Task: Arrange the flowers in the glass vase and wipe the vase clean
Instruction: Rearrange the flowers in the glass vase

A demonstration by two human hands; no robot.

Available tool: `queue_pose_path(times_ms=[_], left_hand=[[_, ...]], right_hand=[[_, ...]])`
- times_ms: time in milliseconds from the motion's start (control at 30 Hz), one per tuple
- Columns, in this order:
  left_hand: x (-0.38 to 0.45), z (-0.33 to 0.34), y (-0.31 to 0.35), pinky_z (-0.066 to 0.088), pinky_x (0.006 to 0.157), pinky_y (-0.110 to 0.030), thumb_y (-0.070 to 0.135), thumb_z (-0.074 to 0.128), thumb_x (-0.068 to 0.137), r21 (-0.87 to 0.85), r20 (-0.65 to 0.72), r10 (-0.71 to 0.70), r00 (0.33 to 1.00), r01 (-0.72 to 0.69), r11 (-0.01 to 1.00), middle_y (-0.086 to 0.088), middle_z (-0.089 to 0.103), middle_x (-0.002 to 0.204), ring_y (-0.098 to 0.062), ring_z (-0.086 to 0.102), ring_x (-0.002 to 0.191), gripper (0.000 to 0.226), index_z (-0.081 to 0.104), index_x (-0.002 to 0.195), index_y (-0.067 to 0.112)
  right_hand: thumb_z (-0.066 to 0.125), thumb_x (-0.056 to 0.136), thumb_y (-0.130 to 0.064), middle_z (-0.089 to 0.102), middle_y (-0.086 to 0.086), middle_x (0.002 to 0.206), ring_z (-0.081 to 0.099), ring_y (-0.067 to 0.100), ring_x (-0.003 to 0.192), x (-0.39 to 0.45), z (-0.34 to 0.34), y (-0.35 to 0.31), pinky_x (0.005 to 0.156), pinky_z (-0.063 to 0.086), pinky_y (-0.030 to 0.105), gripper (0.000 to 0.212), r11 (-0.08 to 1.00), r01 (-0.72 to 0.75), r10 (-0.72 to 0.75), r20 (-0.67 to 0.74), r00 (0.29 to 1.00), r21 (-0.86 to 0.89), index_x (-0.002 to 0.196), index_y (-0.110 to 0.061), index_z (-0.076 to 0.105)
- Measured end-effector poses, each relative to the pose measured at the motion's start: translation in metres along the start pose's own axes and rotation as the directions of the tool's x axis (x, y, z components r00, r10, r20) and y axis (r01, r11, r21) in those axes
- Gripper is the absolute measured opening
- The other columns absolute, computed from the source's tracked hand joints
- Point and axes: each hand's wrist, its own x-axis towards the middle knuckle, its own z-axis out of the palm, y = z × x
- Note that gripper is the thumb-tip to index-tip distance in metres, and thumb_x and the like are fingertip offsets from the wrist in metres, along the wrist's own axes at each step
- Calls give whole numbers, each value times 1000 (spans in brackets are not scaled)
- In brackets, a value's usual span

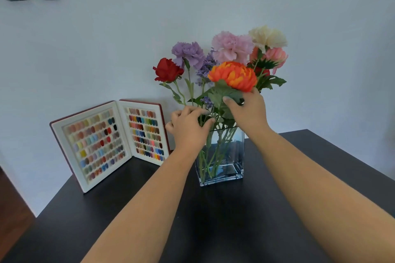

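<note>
A square clear glass vase (pixel 232 156) stands on a black table (pixel 213 215), with several flower stems inside it. The blooms include a red rose (pixel 167 70), a purple carnation (pixel 188 52), a pink carnation (pixel 232 46), a cream carnation (pixel 267 36) and an orange chrysanthemum (pixel 234 76). My left hand (pixel 188 130) grips the bundle of stems just above the vase's rim. My right hand (pixel 249 111) holds the orange chrysanthemum's stem and leaves right below its head.
An open sample book of coloured nail tips (pixel 111 141) stands upright at the table's back left, close to the vase. A pale wall (pixel 106 49) rises just behind. The table's left edge drops to a wooden floor (pixel 12 209).
</note>
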Motion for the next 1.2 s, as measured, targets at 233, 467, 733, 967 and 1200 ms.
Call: queue_pose_path(times_ms=[233,467,733,967,1200], left_hand=[[8,2,4,10,72,-34,49,60,89,58,181,58,982,-69,996,19,62,119,-20,33,117,17,67,105,50],[20,12,13,13,74,-36,34,53,97,31,311,72,948,-86,996,18,64,116,-21,27,114,29,64,117,51],[17,8,0,11,71,-33,37,62,90,-62,31,-113,993,114,991,16,71,101,-18,42,109,19,72,103,47],[16,5,1,16,68,-35,31,61,86,-153,-27,-211,977,205,967,19,60,57,-10,57,80,11,68,85,40],[22,9,11,34,85,-41,32,66,85,-362,64,-288,956,291,886,14,60,58,-9,60,72,12,57,92,37]], right_hand=[[53,94,-29,65,7,102,60,27,96,27,-8,-14,89,49,43,23,976,-141,118,140,983,164,109,-13,57],[51,95,-26,66,13,107,61,31,96,46,-16,-22,88,50,47,28,984,-132,111,165,980,123,116,-8,55],[51,94,-25,59,4,84,53,22,74,61,-4,-26,65,38,28,19,998,-17,27,173,985,-63,103,-10,57],[53,92,-23,50,5,73,48,24,68,50,19,-12,60,36,28,15,978,-31,74,201,977,-206,88,-8,49],[52,93,-21,55,5,71,51,25,68,59,18,-14,57,34,28,14,979,7,41,226,973,-205,91,-7,56]])
